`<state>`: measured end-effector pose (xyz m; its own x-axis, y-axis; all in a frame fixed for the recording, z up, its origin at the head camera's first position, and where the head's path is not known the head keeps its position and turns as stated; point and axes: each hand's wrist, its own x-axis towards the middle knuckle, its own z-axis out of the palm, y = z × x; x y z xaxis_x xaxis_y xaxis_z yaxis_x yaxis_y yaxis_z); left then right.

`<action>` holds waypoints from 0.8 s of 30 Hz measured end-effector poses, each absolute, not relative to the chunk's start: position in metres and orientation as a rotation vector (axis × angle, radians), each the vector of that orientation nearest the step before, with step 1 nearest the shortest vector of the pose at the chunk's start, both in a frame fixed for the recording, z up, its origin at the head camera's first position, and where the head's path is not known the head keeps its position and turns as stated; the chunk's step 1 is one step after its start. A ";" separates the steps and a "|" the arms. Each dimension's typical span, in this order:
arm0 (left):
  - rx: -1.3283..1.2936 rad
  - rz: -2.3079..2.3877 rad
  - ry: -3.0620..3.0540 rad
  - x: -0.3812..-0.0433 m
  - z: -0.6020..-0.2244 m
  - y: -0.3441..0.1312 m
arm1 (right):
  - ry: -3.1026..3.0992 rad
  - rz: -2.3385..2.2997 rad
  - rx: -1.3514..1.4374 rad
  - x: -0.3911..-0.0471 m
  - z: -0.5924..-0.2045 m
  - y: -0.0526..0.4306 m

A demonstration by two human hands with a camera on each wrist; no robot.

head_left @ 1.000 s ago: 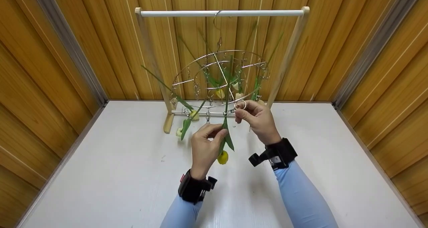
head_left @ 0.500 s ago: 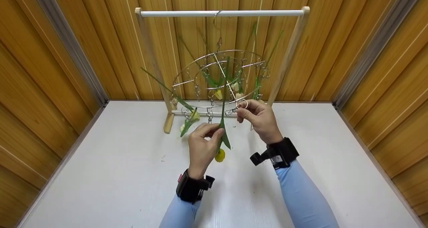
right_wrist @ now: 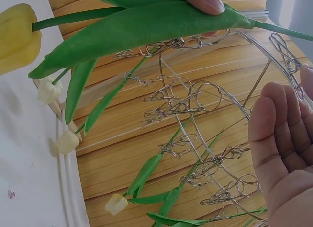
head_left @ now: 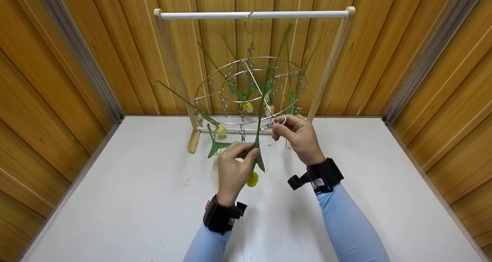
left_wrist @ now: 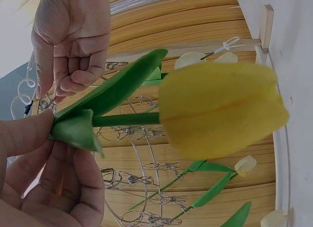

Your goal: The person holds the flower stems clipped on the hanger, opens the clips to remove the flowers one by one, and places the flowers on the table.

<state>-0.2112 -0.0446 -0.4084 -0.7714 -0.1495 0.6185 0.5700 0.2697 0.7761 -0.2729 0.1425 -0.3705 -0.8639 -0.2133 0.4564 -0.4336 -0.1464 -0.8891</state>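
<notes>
My left hand (head_left: pixel 236 171) pinches a yellow tulip (left_wrist: pixel 220 112) between thumb and fingers, where the leaves meet the stem. The bloom hangs downward and the stem points up in front of a round wire clip hanger (head_left: pixel 248 122). To its right, my right hand (head_left: pixel 298 137) pinches a metal clip (right_wrist: pixel 286 53) at the hanger's front rim. In the head view the stem passes close to the clip's tip; whether it lies inside the clip I cannot tell. Several pale tulips (head_left: pixel 220 130) hang from other clips, heads down.
The hanger hooks over a white bar (head_left: pixel 207 15) on a stand with wooden legs (head_left: pixel 193 141). Beneath lies a white table (head_left: pixel 134 196). Wood-panelled walls (head_left: pixel 57 100) close in the back and sides.
My left hand and the yellow tulip shifted slightly left, and the stem's top then tilted right. The hanger swung a little, and the pale tulip at its front left turned. My right hand barely moved.
</notes>
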 end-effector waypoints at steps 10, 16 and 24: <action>-0.373 -1.539 -1.987 -0.210 -0.408 -0.045 | -1.969 2.138 0.735 -0.274 -0.373 0.144; -0.373 -1.515 -2.005 -0.209 -0.410 -0.044 | -1.969 2.134 0.723 -0.273 -0.371 0.145; -0.401 -1.491 -2.036 -0.203 -0.410 -0.047 | -1.965 2.130 0.766 -0.273 -0.371 0.148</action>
